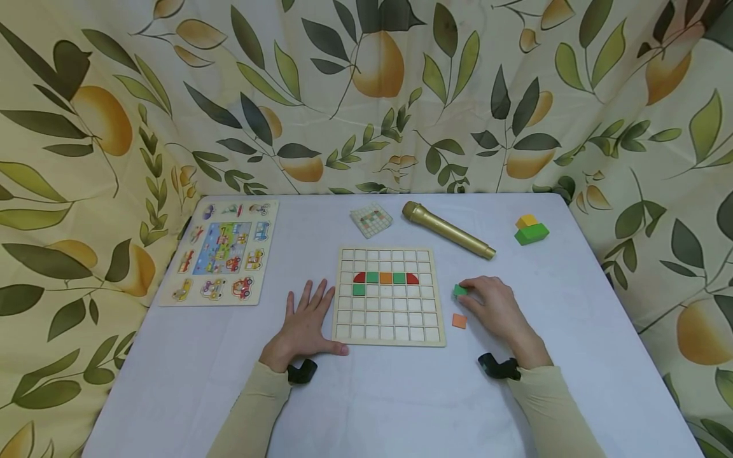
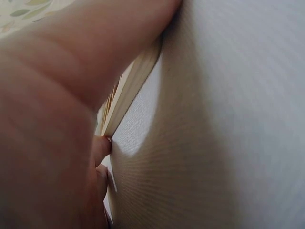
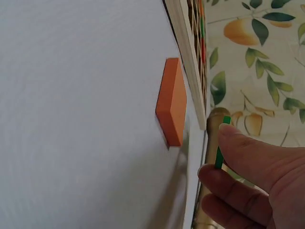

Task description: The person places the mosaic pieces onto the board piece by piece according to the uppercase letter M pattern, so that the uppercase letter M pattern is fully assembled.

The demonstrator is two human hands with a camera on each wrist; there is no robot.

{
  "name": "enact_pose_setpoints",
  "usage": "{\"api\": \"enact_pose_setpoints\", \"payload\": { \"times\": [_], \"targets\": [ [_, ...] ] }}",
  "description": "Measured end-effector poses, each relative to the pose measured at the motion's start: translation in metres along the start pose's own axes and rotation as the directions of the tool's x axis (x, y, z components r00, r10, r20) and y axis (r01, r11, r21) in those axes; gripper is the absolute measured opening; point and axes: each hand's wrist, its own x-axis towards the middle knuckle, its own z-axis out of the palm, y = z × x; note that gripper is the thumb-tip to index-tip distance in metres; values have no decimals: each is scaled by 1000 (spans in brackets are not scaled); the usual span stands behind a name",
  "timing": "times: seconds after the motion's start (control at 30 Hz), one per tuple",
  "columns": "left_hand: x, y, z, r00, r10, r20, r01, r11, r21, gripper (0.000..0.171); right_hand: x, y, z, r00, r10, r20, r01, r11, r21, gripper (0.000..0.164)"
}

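Note:
A square wooden grid board (image 1: 383, 326) lies mid-table, with a row of red, green and orange tiles in it and one green tile (image 1: 359, 290) under the row's left part. My left hand (image 1: 306, 324) rests with fingers spread at the board's left edge, its thumb along the near-left corner. To the board's right, my right hand (image 1: 497, 308) pinches a small green tile (image 3: 222, 145) between thumb and fingertips, just above the cloth. An orange square tile (image 1: 459, 320) lies on the table near that hand, close beside the board.
Behind the board lie a small pattern card (image 1: 371, 220) and a gold microphone (image 1: 449, 231). At the back right sit a green block (image 1: 532, 234) and a yellow block (image 1: 527, 221). A vehicle picture puzzle board (image 1: 172, 289) lies at the left. Patterned curtain surrounds the table.

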Motion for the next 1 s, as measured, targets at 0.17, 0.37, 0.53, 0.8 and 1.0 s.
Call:
{"api": "enact_pose_setpoints", "payload": {
  "times": [0.17, 0.37, 0.53, 0.8, 1.0],
  "targets": [
    [0, 0, 0, 1000, -7, 13, 7, 1000, 5, 134, 7, -11, 7, 999, -28, 27, 28, 1000, 12, 31],
    [0, 0, 0, 1000, -3, 10, 3, 1000, 1, 134, 17, -20, 14, 993, -119, 23, 119, 993, 5, 29],
    [0, 0, 0, 1000, 0, 0, 0, 1000, -6, 134, 23, -28, 18, 987, -158, 23, 158, 987, -3, 29],
    [0, 0, 1, 1000, -4, -2, 4, 1000, -3, 134, 31, -42, 24, 981, -188, 38, 188, 982, -3, 32],
    [-1, 1, 0, 1000, 11, -17, -11, 1000, -5, 134, 37, -51, 29, 976, -209, 53, 210, 978, 2, 33]
  ]
}}
